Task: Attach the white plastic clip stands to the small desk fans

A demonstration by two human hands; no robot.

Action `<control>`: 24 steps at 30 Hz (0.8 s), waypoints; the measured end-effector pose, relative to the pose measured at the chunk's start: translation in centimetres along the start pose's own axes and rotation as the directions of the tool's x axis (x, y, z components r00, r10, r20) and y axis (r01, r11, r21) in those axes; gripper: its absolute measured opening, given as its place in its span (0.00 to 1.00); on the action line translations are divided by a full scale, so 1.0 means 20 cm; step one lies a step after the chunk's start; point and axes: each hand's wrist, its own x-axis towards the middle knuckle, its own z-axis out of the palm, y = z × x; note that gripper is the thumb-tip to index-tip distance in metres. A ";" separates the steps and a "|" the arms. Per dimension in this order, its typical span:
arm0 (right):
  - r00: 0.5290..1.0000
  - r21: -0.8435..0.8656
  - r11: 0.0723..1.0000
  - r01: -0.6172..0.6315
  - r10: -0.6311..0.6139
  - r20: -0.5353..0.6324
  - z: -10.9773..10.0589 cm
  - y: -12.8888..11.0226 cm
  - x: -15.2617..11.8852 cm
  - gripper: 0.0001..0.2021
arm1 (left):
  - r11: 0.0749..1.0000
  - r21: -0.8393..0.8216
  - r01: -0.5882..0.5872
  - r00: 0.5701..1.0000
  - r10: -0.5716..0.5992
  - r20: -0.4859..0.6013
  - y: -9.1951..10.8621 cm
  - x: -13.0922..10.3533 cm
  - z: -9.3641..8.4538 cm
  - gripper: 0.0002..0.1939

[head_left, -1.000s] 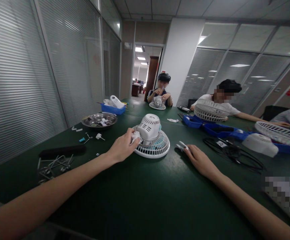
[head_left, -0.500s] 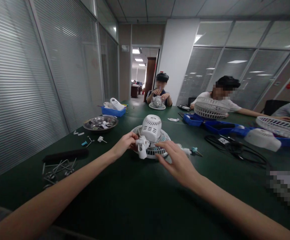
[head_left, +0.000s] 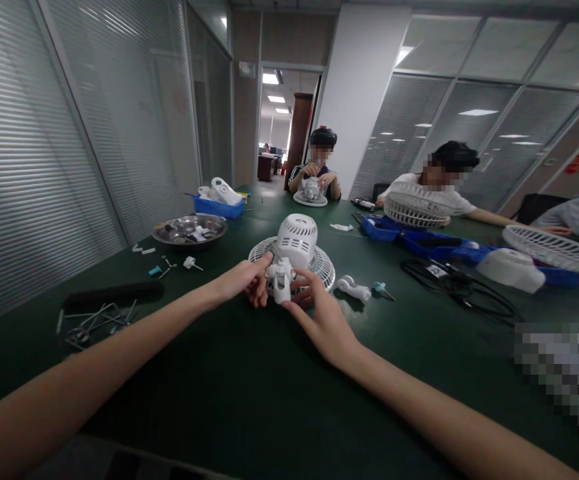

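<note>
A white fan head (head_left: 297,240) rests on its round grille (head_left: 325,270) at the middle of the green table. A white joint piece (head_left: 282,277) sticks out from its near side. My left hand (head_left: 252,280) grips the left side of this joint, thumb on top and fingers curled below. From the right, my right hand (head_left: 319,310) closes on the same joint with thumb and fingers. A white arm-shaped part (head_left: 353,289) and a teal-headed screw (head_left: 383,289) lie to the right of the grille.
On the left are a metal dish (head_left: 189,231), a blue tray (head_left: 219,207), a black rod (head_left: 114,293) and bent metal pieces (head_left: 96,323). Black cables (head_left: 462,283), blue trays (head_left: 432,245) and white grilles (head_left: 559,248) lie right. Two people sit across the table; another is partly visible at right.
My right hand has moved left from beside the fan and closed on the joint piece. My left thumb now lies over the joint's left side. The whole view has shifted slightly.
</note>
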 end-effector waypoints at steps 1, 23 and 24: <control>1.000 0.008 1.000 -0.020 0.020 0.001 0.00 0.00 0.00 0.26 | 0.995 0.095 -0.010 0.996 0.018 -0.088 -0.01 0.01 -0.03 0.37; 0.995 0.014 0.995 -0.097 0.096 0.022 -0.01 -0.02 0.01 0.25 | 0.974 -0.202 -0.102 0.980 0.133 0.149 -0.04 0.02 -0.17 0.17; 0.995 0.010 0.995 -0.103 0.102 0.018 -0.01 -0.02 0.01 0.25 | 0.961 -0.229 -0.156 0.982 0.175 0.066 -0.04 0.02 -0.17 0.16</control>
